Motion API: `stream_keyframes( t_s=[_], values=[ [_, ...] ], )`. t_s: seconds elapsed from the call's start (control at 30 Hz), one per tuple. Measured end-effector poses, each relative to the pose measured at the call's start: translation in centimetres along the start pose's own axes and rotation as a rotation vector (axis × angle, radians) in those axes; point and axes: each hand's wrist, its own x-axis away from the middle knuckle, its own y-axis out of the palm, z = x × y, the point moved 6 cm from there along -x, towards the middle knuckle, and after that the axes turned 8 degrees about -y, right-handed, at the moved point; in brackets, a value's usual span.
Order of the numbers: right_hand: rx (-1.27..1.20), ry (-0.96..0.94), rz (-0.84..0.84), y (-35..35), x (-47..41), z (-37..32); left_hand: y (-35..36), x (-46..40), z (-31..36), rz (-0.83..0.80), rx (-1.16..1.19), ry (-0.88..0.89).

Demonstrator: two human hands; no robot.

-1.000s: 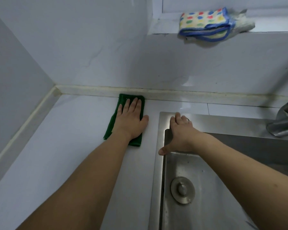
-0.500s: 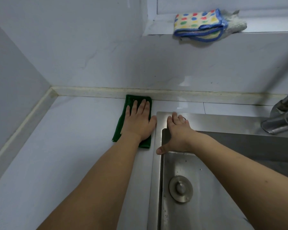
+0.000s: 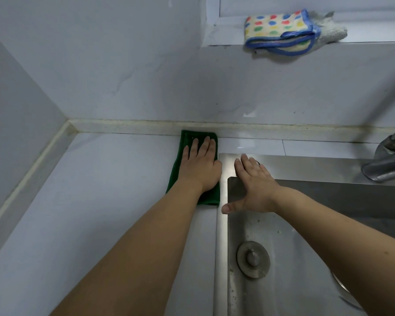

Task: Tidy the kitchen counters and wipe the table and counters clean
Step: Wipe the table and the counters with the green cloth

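Observation:
A folded green cloth (image 3: 188,139) lies flat on the pale counter (image 3: 105,190), its far end against the back wall strip and its right edge by the sink rim. My left hand (image 3: 200,166) presses flat on the cloth with straight fingers. My right hand (image 3: 252,187) rests with spread fingers on the steel sink's (image 3: 306,166) back left corner, thumb along the left rim, holding nothing.
The sink basin has a round drain plug (image 3: 253,258). A metal tap (image 3: 390,160) stands at the right edge. On the window ledge above lies a dotted cloth with blue trim (image 3: 281,28) over a grey rag (image 3: 333,30). Walls close the counter at the left and back.
My left hand has slid the green cloth rightward along the back of the counter until it sits beside the sink rim. The right hand stays on the sink corner.

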Motion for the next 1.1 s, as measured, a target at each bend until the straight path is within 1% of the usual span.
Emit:
stream_keyframes(
  t_s=[0.1, 0.23, 0.47, 0.57, 0.77, 1.1],
  values=[
    [0.007, 0.001, 0.006, 0.0, 0.1, 0.2, -0.7, -0.8, -0.8, -0.029, -0.015, 0.078],
    [0.026, -0.003, -0.007, 0.4, 0.0, 0.4, -0.7, -0.1, -1.1, 0.074, 0.004, 0.083],
    [0.013, -0.011, -0.017, 0.7, -0.2, 0.7, -0.3, 0.1, -0.5, 0.102, -0.035, 0.151],
    [0.013, -0.020, -0.021, 0.8, -0.3, 0.7, -0.1, -0.2, -0.6, 0.129, -0.039, 0.141],
    [0.004, -0.024, -0.022, 1.0, -0.3, 1.0, -0.5, 0.2, -0.6, 0.187, 0.049, 0.068],
    [-0.008, -0.025, 0.006, 0.9, -0.2, 1.1, -0.5, 0.2, -0.6, 0.188, 0.048, 0.034]
  ],
)
